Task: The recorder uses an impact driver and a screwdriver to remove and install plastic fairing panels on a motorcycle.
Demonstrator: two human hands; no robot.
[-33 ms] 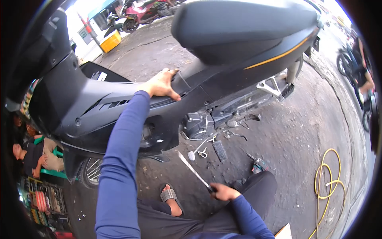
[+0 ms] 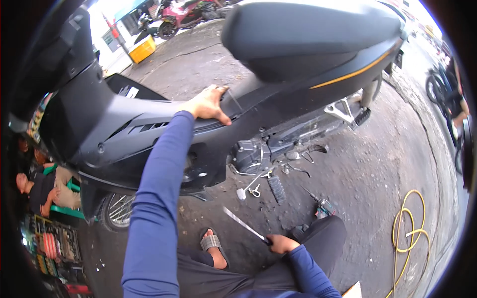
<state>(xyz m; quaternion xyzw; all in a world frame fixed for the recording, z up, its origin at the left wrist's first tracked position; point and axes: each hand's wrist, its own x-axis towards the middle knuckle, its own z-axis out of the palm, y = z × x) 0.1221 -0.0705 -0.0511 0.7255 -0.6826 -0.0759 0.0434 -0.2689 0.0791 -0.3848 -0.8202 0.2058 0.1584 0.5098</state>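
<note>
The left hand point(image 2: 207, 105) is resting splayed across the step-through motorcycle point(image 2: 268, 107) — the right hand point(image 2: 283, 244), well apart, is clenching a slim metal tool point(image 2: 246, 226) beside it.

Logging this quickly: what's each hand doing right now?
Left hand: open, spread on the motorbike.
Right hand: closed, holding a long metal tool.

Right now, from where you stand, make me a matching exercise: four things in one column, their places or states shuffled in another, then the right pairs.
1. Left hand
2. Right hand
3. Yellow hose
4. Drill-like tool

A. closed on a long metal tool
B. lying beside a bent knee
C. spread on the black motorbike
D. looped near the picture's right edge

Pairs: 1-C; 2-A; 3-D; 4-B
</note>
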